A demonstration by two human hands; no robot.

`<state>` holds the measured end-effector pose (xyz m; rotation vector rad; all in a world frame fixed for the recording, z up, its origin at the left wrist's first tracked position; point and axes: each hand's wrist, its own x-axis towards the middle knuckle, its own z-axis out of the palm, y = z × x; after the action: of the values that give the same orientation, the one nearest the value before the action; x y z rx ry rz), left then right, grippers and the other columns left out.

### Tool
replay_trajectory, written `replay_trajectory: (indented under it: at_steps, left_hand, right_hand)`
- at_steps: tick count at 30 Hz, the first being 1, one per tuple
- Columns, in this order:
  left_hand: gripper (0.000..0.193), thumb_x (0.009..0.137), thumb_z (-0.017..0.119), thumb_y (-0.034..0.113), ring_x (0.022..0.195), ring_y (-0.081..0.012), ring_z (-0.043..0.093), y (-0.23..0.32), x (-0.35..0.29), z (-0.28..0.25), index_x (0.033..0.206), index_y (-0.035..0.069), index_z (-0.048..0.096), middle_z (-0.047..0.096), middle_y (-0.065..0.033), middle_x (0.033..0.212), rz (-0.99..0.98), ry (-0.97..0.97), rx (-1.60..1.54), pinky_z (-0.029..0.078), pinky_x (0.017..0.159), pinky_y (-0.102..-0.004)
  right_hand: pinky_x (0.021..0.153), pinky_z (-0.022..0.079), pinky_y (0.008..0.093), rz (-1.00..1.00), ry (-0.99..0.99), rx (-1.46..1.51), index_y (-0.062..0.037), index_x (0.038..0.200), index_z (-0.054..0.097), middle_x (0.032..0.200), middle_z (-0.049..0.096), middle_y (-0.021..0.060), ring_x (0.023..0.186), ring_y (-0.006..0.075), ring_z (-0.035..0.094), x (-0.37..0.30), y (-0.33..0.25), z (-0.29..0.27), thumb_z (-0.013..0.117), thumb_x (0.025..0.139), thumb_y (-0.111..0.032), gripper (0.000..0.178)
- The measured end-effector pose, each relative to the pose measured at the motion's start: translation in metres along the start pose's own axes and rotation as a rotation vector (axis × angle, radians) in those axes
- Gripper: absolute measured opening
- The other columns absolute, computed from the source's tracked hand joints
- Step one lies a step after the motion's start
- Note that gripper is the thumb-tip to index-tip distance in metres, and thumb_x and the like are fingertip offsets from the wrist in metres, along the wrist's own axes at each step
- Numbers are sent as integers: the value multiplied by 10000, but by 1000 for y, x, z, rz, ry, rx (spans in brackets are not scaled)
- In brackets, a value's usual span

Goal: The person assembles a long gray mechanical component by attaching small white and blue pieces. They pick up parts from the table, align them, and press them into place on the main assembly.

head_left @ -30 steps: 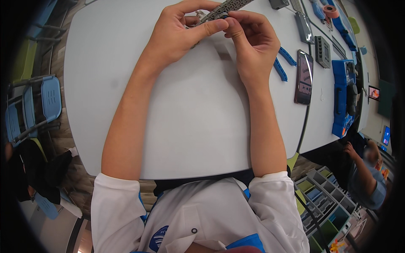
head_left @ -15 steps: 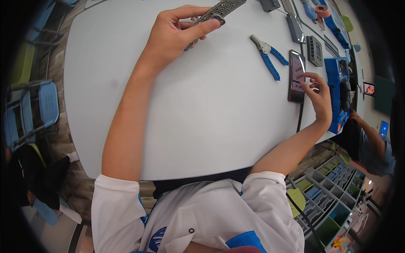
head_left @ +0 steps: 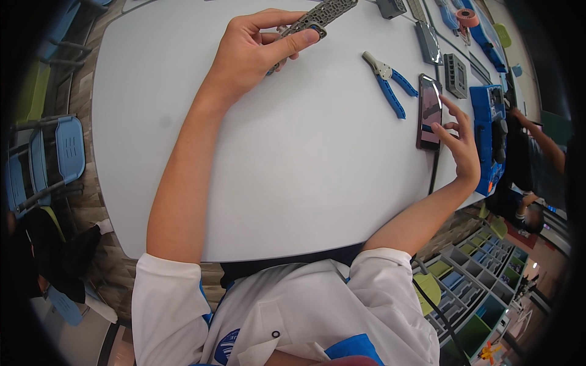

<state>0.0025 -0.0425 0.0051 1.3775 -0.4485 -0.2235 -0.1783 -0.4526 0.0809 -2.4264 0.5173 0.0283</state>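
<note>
My left hand is closed around a grey perforated plastic beam piece near the far edge of the white table; its lower end is hidden by my fingers. My right hand is open over a smartphone lying on the table, its thumb and index finger spread across the lit screen. On that screen is a picture of a dark part. Left of the phone lie cutting pliers with blue handles, spread apart.
Beyond the phone stand a grey box-shaped device and a dark grey block. A blue parts case lies along the right edge, and an orange tape roll sits far right. Blue chairs stand at left; people are at right.
My right thumb and index finger have spread apart over the phone, and its screen shows a larger picture. My left hand stays in place. People at right have moved.
</note>
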Motion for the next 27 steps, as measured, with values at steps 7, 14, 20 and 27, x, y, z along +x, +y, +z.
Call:
replay_trajectory:
  at_steps: [7,14,20,27]
  left_hand:
    - [317,1009,841,184,714,-63,614,1,-1,0,1295,50,820,781,-18,948,-14,-1,11,468,585,-244]
    - [322,1008,842,187,721,-62,628,2,-1,0,1302,57,820,777,-14,932,-14,7,23,473,591,-241]
    - [325,1006,845,195,714,-59,628,2,0,-1,1299,57,822,775,-14,931,-25,1,27,473,589,-241]
    - [343,1004,850,213,698,-56,617,2,-1,0,1308,56,820,765,-11,913,-20,10,34,467,586,-241]
  right_hand:
    - [848,441,253,10,-34,-2,-100,1321,838,1123,691,-8,891,84,501,-4,9,-13,851,954,-154,371]
    - [847,435,240,23,-39,96,-108,1327,836,1137,693,3,847,74,511,-5,11,-11,831,974,-151,355]
    - [966,455,271,19,-72,49,-92,1371,803,1189,741,8,967,81,598,-2,16,-14,769,1032,-132,343]
    - [1011,451,290,-12,-65,-24,-104,1375,800,1215,748,12,1040,106,607,-2,20,-14,688,1020,-9,385]
